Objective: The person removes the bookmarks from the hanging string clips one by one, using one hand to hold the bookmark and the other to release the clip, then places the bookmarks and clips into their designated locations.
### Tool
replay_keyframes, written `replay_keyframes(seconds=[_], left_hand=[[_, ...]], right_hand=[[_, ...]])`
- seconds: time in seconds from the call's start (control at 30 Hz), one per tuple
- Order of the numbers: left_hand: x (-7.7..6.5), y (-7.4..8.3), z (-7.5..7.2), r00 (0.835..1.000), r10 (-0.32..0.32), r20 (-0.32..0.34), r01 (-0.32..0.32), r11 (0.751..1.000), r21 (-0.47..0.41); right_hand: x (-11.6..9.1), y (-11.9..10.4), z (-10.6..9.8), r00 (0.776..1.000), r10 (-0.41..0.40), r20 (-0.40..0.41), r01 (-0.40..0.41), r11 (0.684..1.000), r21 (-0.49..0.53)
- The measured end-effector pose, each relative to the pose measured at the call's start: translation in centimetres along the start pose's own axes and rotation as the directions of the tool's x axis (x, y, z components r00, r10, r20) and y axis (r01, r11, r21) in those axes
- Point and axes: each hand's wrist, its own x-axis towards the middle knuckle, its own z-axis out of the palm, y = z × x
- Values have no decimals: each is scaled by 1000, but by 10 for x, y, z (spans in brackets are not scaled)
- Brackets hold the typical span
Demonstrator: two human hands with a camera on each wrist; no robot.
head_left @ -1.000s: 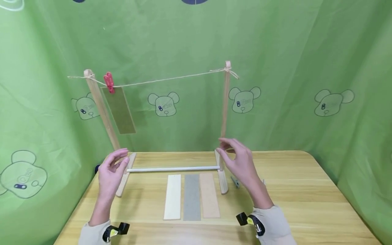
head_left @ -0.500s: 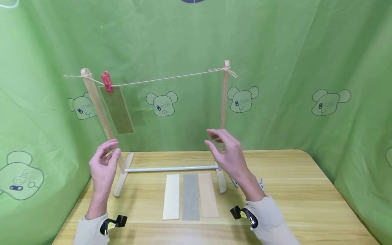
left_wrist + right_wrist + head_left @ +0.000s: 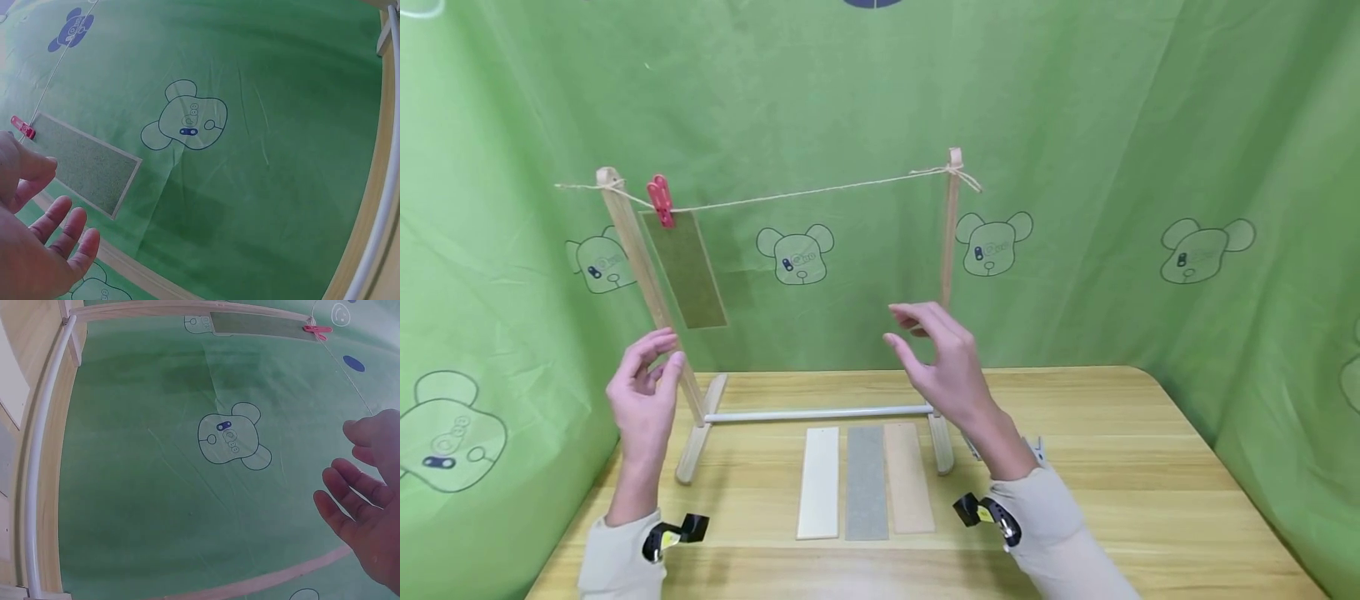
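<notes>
My left hand [image 3: 643, 396] is raised in front of the rack's left post, fingers loosely bent and holding nothing. Across from it, my right hand [image 3: 943, 358] hovers before the right post, thumb and fingers apart around bare air. Between the two wooden posts runs a thin string [image 3: 805, 192]. On its left end a red clothespin [image 3: 660, 201] clips a dark olive card [image 3: 688, 271] that hangs slightly slanted. The same card [image 3: 94, 165] shows beyond my left fingers in the left wrist view. Three flat strips lie on the table: white [image 3: 818, 483], grey [image 3: 867, 483] and peach [image 3: 910, 479].
A white rod [image 3: 820, 413] joins the feet of the rack low over the wooden table [image 3: 1112, 517]. Pale blue clothespins [image 3: 1039, 451] lie behind my right forearm, partly hidden. Green printed cloth [image 3: 1075, 125] surrounds the table at the back and sides.
Both hands have risen and shifted left, the right hand farther, from beside the right post to in front of it. The hanging card, clothespin and strips stay as they were.
</notes>
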Motion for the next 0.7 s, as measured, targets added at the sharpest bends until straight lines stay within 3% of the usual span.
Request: replay_keyframes(seconds=[0.23,0.7], left_hand=[[8,-2,0,1000,2,-24,-2,1000,-21],[23,-8,5,1000,-9,4,10,1000,-16]], right_hand=[[7,-3,7,999,-51,1,51,999,19],[25,-13,17,993,-121,8,121,992,26]])
